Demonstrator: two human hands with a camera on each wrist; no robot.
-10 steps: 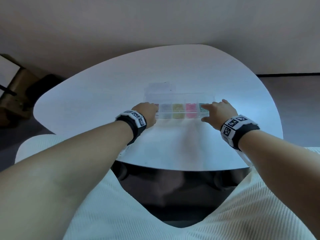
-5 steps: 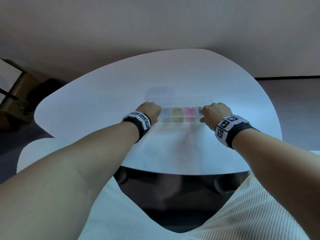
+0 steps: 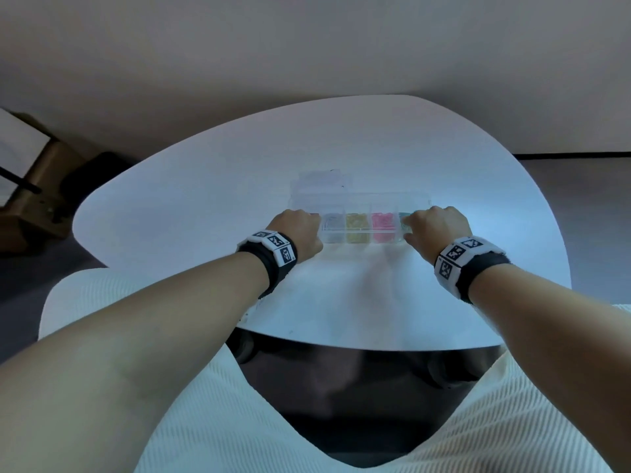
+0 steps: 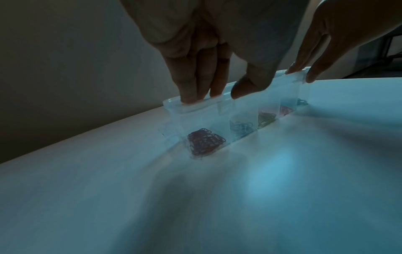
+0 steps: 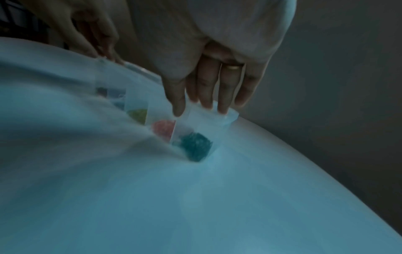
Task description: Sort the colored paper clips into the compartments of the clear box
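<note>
1. So, nearest the camera: cream ribbed fabric over the lap, then a smooth white table with a rounded edge.
2. Mid-table sits the clear box, see-through plastic, each hand on one end.
3. Left hand pinches the left end, fingers behind, thumb in front; right hand pinches the right end the same way.
4. Paper clips lie sorted by colour in the compartments (the right wrist view is smeared).
5. Beyond: plain beige wall, something brown cut off at far left.

Left hand and right hand pinching downward.
</note>
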